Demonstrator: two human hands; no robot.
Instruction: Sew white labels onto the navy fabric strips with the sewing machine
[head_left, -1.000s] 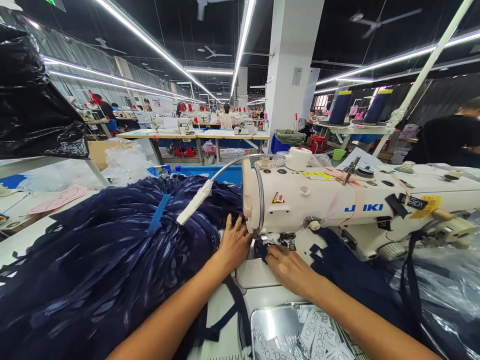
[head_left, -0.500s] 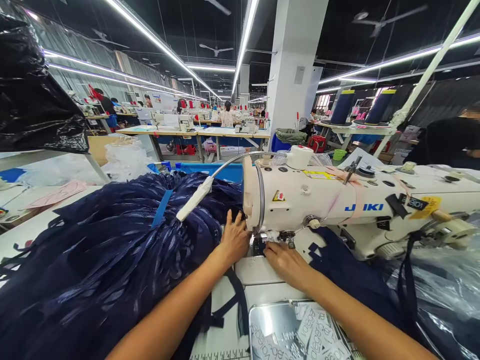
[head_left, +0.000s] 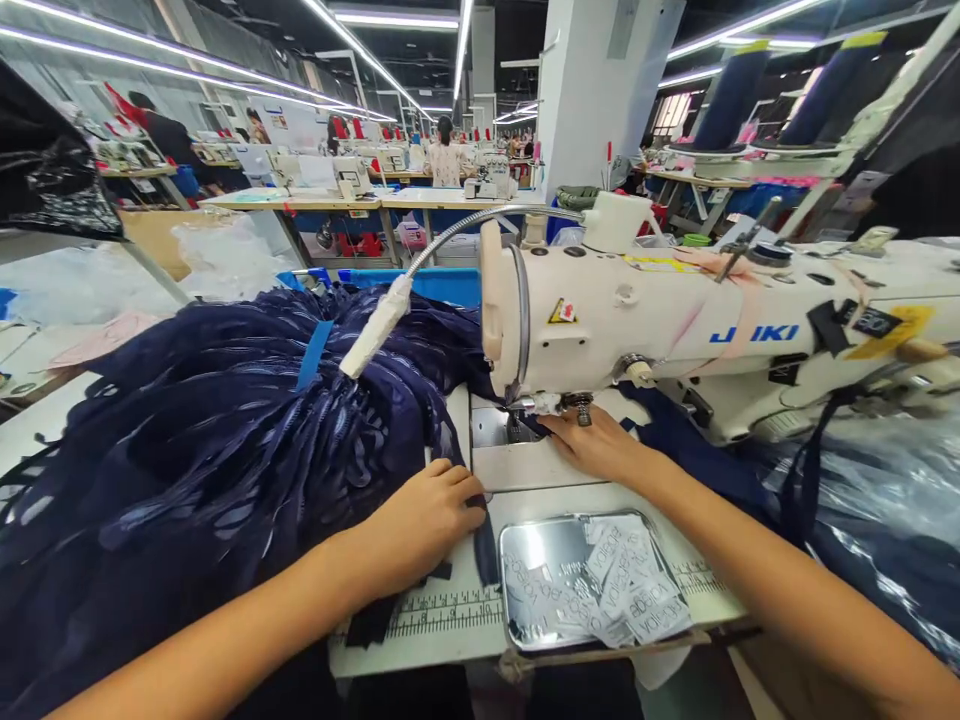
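My left hand [head_left: 439, 510] is closed over a navy fabric strap [head_left: 486, 555] at the table's front, left of the metal tray. A small pale tip stands just behind its knuckles; I cannot make out what it is. My right hand [head_left: 596, 440] reaches under the head of the white sewing machine [head_left: 600, 320]. Its fingertips are pinched on navy fabric [head_left: 534, 425] beside the presser foot [head_left: 516, 428]. A large heap of navy fabric pieces [head_left: 247, 450], bound with a blue band [head_left: 313, 355], lies left of the machine.
A metal tray [head_left: 517, 625] holds several printed white labels [head_left: 626, 575]. A flexible lamp neck [head_left: 457, 230] arches over the heap. More navy fabric [head_left: 697, 440] and clear plastic [head_left: 885, 530] lie on the right. A ruler strip [head_left: 442, 615] runs along the front edge.
My left hand has moved from beside the needle toward the front of the table and closed. My right hand stays by the presser foot. The camera view has tilted down.
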